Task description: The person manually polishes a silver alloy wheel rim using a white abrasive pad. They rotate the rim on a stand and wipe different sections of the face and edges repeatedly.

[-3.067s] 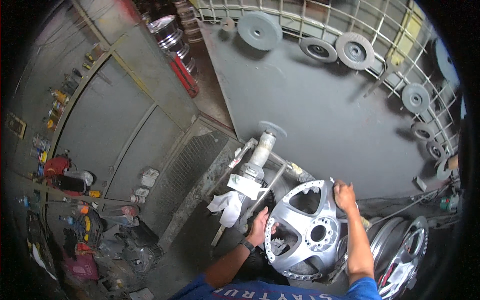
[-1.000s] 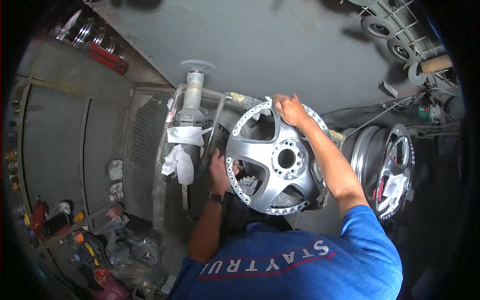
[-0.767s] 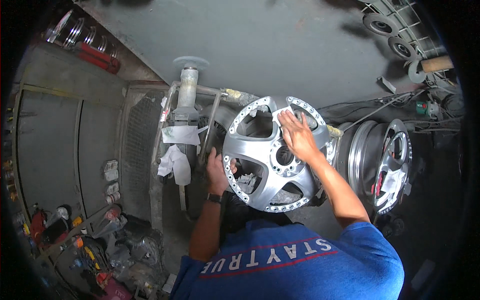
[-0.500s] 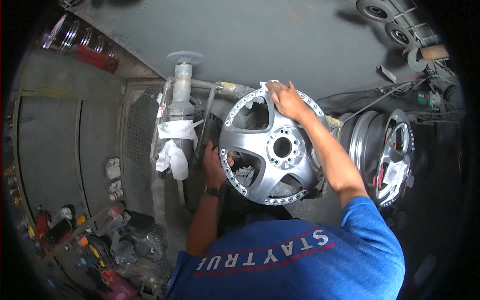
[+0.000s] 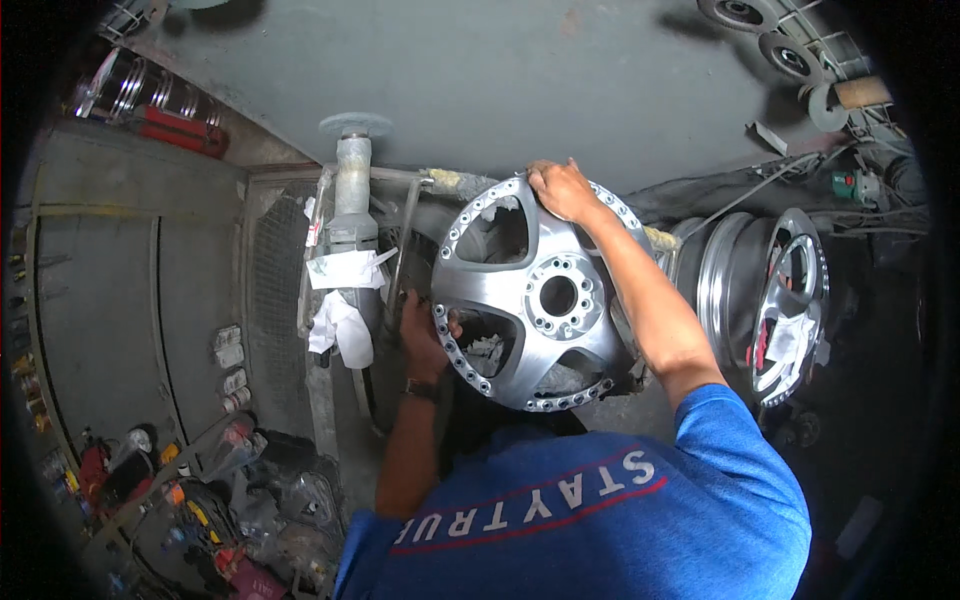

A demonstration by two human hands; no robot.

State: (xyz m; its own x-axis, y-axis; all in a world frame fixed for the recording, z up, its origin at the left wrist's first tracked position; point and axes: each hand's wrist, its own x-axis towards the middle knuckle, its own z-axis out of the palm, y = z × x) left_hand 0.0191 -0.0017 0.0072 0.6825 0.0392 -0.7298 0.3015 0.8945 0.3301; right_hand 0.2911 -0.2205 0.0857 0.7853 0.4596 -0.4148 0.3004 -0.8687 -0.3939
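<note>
A silver five-spoke wheel face (image 5: 500, 290), with small bolt holes round its edge and a hub hole in the middle, stands upright in front of me. My left hand (image 5: 425, 335) is closed round its left edge, fingers reaching through a gap between spokes. My right hand (image 5: 562, 190) presses on the top edge with its fingers curled together. The white sheet seen under those fingers a moment earlier is hidden now. Crumpled paper-like scraps (image 5: 485, 352) show through a lower opening.
Left of the wheel, a grey machine spindle (image 5: 352, 190) has white sheets (image 5: 345, 270) on it. At right, a wheel barrel (image 5: 722, 270) and another spoked wheel face (image 5: 795, 310) stand close to my arm. Tools and bags (image 5: 250, 490) clutter the lower left.
My right hand has shifted slightly left along the top edge, and the white sheet at its fingers has gone from sight. The whole view has drifted a little; my left hand keeps its grip.
</note>
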